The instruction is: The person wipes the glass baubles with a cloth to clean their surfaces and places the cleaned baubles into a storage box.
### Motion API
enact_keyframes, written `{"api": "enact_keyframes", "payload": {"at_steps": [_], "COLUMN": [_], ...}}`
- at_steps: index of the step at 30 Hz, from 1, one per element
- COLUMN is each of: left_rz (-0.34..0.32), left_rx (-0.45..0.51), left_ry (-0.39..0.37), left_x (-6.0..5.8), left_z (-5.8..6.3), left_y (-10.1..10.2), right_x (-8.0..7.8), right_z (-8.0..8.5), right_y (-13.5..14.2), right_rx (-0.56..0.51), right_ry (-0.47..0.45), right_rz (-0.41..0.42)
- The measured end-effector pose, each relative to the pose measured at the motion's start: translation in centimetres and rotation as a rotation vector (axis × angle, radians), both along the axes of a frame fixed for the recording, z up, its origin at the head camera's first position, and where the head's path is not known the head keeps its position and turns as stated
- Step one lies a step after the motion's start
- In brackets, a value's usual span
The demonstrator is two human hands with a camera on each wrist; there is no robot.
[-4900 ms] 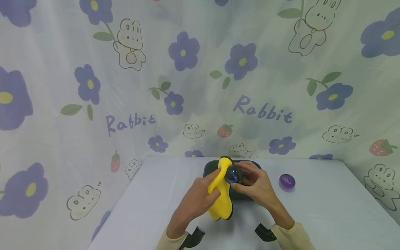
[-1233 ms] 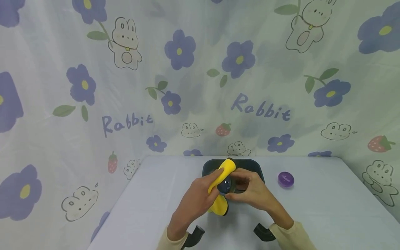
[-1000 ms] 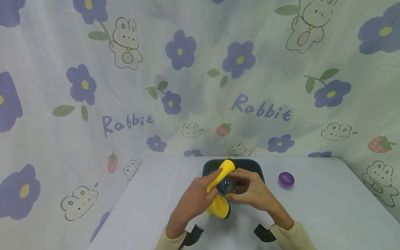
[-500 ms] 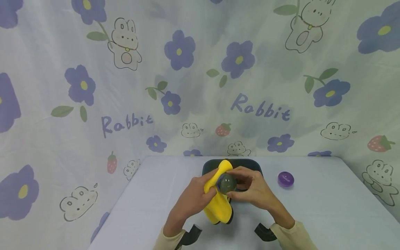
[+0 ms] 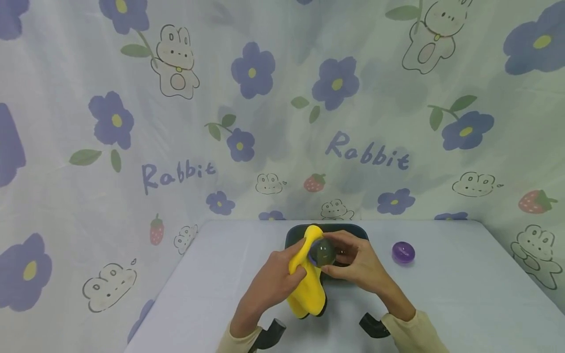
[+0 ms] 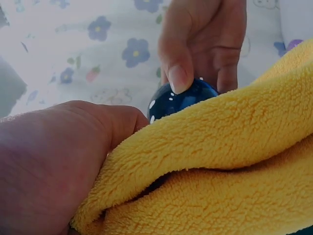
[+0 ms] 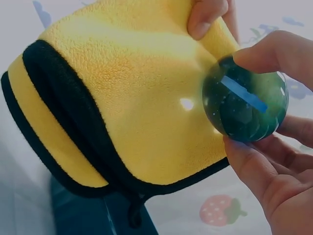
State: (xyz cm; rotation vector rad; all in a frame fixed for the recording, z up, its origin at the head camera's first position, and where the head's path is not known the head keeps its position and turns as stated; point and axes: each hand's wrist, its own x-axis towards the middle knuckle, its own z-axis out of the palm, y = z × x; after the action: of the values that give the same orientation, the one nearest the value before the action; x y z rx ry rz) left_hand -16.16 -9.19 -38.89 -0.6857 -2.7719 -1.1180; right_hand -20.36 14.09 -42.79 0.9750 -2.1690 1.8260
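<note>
My left hand grips a folded yellow plush cloth with dark edging, whose lower part hangs down below the fingers. Between thumb and fingertips, my right hand pinches a shiny glass ball, dark blue-green and see-through. The ball lies right against the cloth's right side. In the left wrist view the cloth covers the lower part of the ball. From the right wrist, a pale bluish streak shows across the ball, with the cloth spread behind it.
Behind and below both hands stands a dark teal tub, partly hidden by them. A purple glossy oval piece lies on the white tabletop to the right. A printed curtain hangs at the back.
The cloth's top, which leaned right over the ball a second ago, has swung back left and more upright. The ball has turned in my right hand's fingers and shows more of its surface.
</note>
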Motion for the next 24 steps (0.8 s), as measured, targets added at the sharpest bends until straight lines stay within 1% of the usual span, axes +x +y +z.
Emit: {"api": "enact_keyframes", "payload": {"at_steps": [7, 15, 20, 24], "left_rz": [0.016, 0.025, 0.033, 0.045], "left_rx": [-0.001, -0.003, 0.003, -0.004], "left_ry": [-0.009, 0.04, 0.066, 0.087], "left_x": [0.4, 0.8, 0.9, 0.9], "left_z": [0.2, 0.3, 0.3, 0.3], "left_y": [0.3, 0.8, 1.0, 1.1], "right_x": [-0.2, -0.7, -0.9, -0.9], "right_z": [-0.2, -0.5, -0.6, -0.6], "right_y": [0.0, 0.1, 0.3, 0.3], "right_rx": [0.008, 0.01, 0.016, 0.031], "right_ry": [-0.007, -0.023, -0.017, -0.025], "right_rz": [-0.045, -0.07, -0.074, -0.05]}}
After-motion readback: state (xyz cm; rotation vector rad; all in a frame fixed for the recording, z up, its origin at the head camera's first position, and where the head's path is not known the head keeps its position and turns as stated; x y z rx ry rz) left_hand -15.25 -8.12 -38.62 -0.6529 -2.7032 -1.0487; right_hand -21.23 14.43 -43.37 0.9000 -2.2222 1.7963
